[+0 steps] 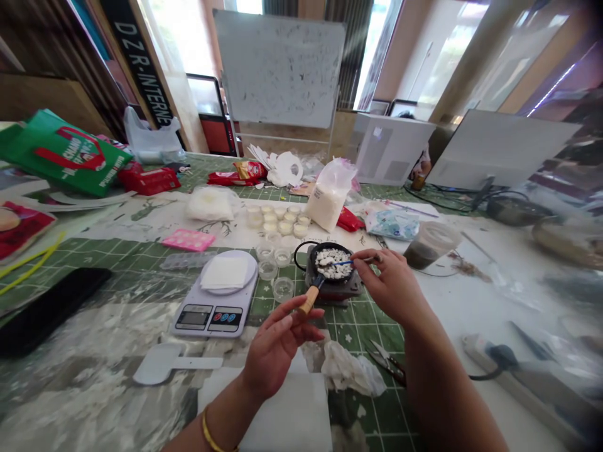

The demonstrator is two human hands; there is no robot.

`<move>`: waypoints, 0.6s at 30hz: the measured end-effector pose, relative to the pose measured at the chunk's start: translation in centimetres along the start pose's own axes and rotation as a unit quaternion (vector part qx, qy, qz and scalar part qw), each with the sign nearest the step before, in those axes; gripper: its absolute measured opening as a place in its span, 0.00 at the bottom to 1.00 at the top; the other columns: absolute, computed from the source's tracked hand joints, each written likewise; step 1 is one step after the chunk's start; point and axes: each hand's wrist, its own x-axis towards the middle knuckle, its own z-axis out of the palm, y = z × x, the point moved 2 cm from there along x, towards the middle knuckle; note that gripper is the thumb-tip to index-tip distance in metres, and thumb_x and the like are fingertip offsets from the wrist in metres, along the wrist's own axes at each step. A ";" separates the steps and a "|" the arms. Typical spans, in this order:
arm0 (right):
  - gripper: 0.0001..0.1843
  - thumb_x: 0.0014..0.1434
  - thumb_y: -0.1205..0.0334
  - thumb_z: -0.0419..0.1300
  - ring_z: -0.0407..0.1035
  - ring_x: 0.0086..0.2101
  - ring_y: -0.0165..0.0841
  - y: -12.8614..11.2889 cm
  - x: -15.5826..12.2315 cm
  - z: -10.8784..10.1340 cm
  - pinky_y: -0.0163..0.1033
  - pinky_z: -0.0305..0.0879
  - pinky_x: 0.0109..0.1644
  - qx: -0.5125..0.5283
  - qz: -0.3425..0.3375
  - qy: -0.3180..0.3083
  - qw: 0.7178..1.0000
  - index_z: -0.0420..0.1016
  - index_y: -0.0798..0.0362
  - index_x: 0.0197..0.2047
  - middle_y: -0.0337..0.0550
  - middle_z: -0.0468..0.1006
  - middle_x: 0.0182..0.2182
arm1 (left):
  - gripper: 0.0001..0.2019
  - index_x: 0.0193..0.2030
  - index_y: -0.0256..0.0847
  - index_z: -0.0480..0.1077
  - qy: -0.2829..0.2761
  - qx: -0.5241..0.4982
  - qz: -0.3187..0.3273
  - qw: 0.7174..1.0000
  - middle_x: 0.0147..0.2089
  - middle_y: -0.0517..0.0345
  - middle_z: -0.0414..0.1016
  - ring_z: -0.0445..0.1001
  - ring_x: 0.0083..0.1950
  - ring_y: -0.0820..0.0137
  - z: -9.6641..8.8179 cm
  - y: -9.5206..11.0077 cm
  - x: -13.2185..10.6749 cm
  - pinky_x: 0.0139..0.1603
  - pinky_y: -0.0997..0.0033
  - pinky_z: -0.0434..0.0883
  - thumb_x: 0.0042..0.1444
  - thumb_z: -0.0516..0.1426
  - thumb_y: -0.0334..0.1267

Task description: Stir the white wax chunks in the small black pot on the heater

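A small black pan (347, 279) sits on a little electric hot plate (335, 295), filled with white wax-like flakes (331, 258). My left hand (277, 345) holds the pan's wooden handle (309, 299) between thumb and fingers, the other fingers loosely spread. In a pinch, my right hand (389, 279) has a thin stick with a blue end (345, 263), its tip among the flakes. Left of the pan stand several clear little cups (282, 289). Behind them are more cups holding a pale, creamy filling (282, 221).
A white kitchen scale (214, 301) bears folded paper; a white scoop (157, 364) lies before it. Scissors (386, 361) and crumpled tissue (351, 370) lie near my right forearm. Behind the pan stands a bag of white granules (328, 201). A dark-bottomed plastic tub (431, 245) is at right.
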 end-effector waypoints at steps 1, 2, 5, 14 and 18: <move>0.09 0.58 0.58 0.52 0.68 0.37 0.35 0.2 0.1 0.0 0.45 0.54 0.49 -0.003 0.007 0.014 1.000 0.73 0.49 0.36 0.39 0.77 0.31 | 0.17 0.51 0.39 0.67 0.000 -0.002 -0.001 1.000 0.47 0.44 0.74 0.74 0.40 0.61 0.0 0.0 0.0 0.48 0.55 0.64 0.57 0.47 0.34; 0.10 0.58 0.58 0.52 0.68 0.38 0.35 0.3 0.2 -0.1 0.45 0.54 0.49 -0.006 0.011 0.026 1.000 0.73 0.49 0.36 0.40 0.77 0.32 | 0.17 0.51 0.39 0.67 -0.001 -0.004 -0.003 1.000 0.47 0.44 0.74 0.74 0.40 0.61 0.1 0.1 -0.1 0.47 0.55 0.64 0.57 0.47 0.34; 0.11 0.58 0.57 0.52 0.68 0.39 0.37 0.6 0.3 -0.1 0.47 0.52 0.51 -0.027 0.016 0.022 0.999 0.73 0.49 0.38 0.41 0.78 0.34 | 0.17 0.51 0.39 0.67 -0.003 -0.006 -0.006 1.000 0.48 0.44 0.73 0.74 0.40 0.61 0.2 0.1 -0.2 0.46 0.56 0.64 0.57 0.47 0.34; 0.10 0.58 0.57 0.52 0.68 0.38 0.35 0.1 -0.3 -0.3 0.45 0.55 0.49 -0.005 -0.006 -0.011 1.000 0.73 0.48 0.38 0.39 0.77 0.32 | 0.17 0.52 0.39 0.66 -0.002 -0.006 -0.001 1.000 0.48 0.43 0.73 0.73 0.40 0.60 0.0 -0.2 -0.1 0.47 0.54 0.63 0.57 0.46 0.34; 0.11 0.59 0.56 0.51 0.68 0.39 0.36 0.5 0.0 -0.2 0.45 0.55 0.49 -0.004 0.004 0.028 1.000 0.73 0.49 0.38 0.40 0.77 0.33 | 0.17 0.52 0.39 0.66 0.005 0.003 0.003 1.000 0.48 0.43 0.73 0.73 0.40 0.60 -0.1 -0.2 0.0 0.47 0.55 0.63 0.57 0.47 0.34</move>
